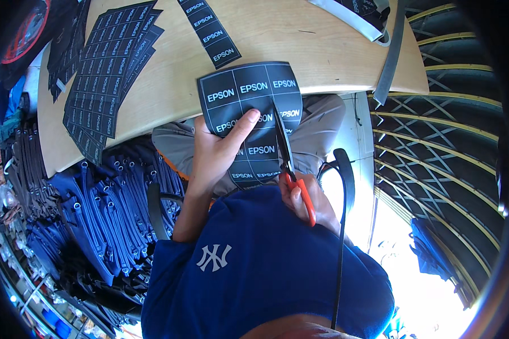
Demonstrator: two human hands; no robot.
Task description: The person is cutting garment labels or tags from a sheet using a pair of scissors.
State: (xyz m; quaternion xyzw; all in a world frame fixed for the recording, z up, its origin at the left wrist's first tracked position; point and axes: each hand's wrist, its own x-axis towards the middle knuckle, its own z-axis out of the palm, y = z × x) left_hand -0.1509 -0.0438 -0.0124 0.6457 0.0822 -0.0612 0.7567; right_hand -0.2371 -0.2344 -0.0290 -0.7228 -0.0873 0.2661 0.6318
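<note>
My left hand [223,138] grips a black sheet [254,85] printed with rows of white lettering in a grid, its thumb lying on top and the other fingers hidden beneath. The sheet curves and hangs over my lap, just off the table's near edge. In my right hand [316,198] are scissors [286,150] with orange handles. Their dark blades point away from me and lie along a grid line in the right part of the sheet, where a cut edge shows. The strip right of the blades bends away.
A wooden table [288,34] with a curved edge lies ahead. It bears a fanned stack of similar black sheets [104,73], a cut strip [212,31] and a dark band [390,62]. Blue straps with metal rings [110,209] hang at left; a folding gate [435,124] stands right.
</note>
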